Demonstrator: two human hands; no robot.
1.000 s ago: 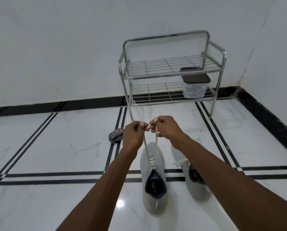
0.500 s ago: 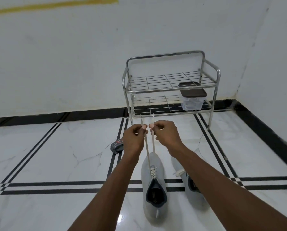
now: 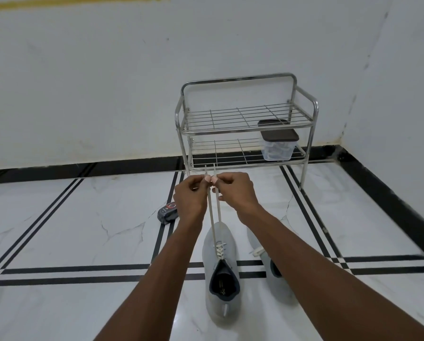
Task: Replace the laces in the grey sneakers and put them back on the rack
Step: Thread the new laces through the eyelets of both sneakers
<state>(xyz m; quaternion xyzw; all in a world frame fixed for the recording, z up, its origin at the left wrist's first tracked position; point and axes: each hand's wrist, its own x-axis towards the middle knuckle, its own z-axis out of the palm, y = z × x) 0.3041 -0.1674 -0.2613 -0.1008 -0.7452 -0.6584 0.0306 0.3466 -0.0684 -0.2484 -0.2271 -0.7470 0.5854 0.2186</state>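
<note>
Head view: the left hand (image 3: 190,196) and right hand (image 3: 238,190) each pinch one end of the white lace (image 3: 217,217), their grips touching, pulling both ends taut from the near grey sneaker (image 3: 221,271) on the floor (image 3: 82,217). The second sneaker (image 3: 271,264) lies just right of it, partly under the right forearm. The rack (image 3: 245,124) stands far against the wall, a lidded box (image 3: 278,143) on its lower shelf, and a small dark pack (image 3: 167,212) lies left of the hands.

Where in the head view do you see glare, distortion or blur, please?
Head view: the glossy floor mirrors the rack legs and carries a soft glare patch beside the near sneaker; wide-angle distortion bows the black skirting and stretches both forearms at the bottom corners; the lace pinched by the left hand and right hand stays fairly sharp, and shadows are faint.
</note>
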